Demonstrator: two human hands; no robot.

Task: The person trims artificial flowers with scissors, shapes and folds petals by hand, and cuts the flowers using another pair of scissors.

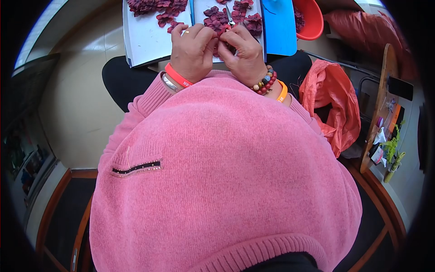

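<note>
Dark red petals (216,19) lie in a white tray (154,45) at the top of the view. My left hand (194,49), with a ring and a red wristband, has its fingers pinched together. Close beside it on the right, my right hand (244,53), with a bead bracelet and an orange band, is also pinched. Both hold dark red petal pieces between their fingertips, partly hidden by the fingers. Small scissors (229,17) lie just beyond the fingertips among the petals.
A blue board (281,31) adjoins the tray's right side, with a red bowl (310,20) holding petals beyond it. An open red plastic bag (335,90) stands at the right. Further right is a wooden table edge (383,99) with a phone and plants.
</note>
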